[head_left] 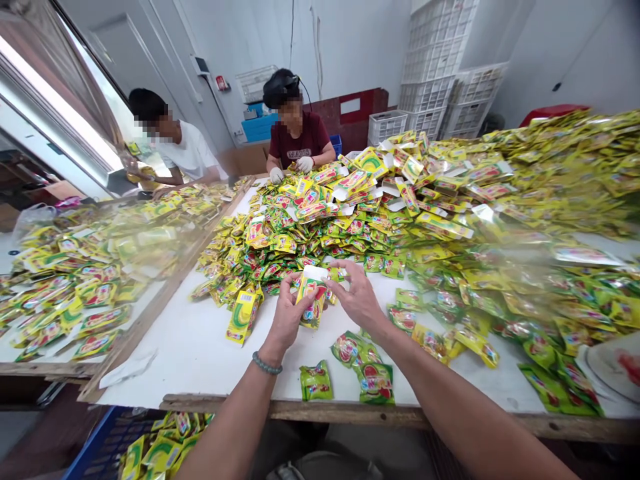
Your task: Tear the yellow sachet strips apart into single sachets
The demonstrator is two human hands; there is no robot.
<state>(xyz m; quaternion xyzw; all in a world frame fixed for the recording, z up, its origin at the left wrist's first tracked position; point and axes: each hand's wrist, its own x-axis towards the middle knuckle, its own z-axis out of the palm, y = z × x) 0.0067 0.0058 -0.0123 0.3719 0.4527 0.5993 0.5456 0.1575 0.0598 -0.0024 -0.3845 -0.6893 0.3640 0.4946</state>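
My left hand grips a small yellow carton printed with red fruit, thumb across its front. The carton is tilted, its white flap raised at the top. Close against the carton's upper right side is my right hand, thumb and fingers curled in; green and yellow show between them, but I cannot tell whether that is a held packet or the pile behind. Another yellow carton lies left of my left hand. Several green foil packets rest on the white tabletop below my hands.
A large heap of cartons and packets spreads behind my hands and right. A wooden strip divides off another heap. Two people work across the table. Below the wooden front edge stands a blue crate of cartons.
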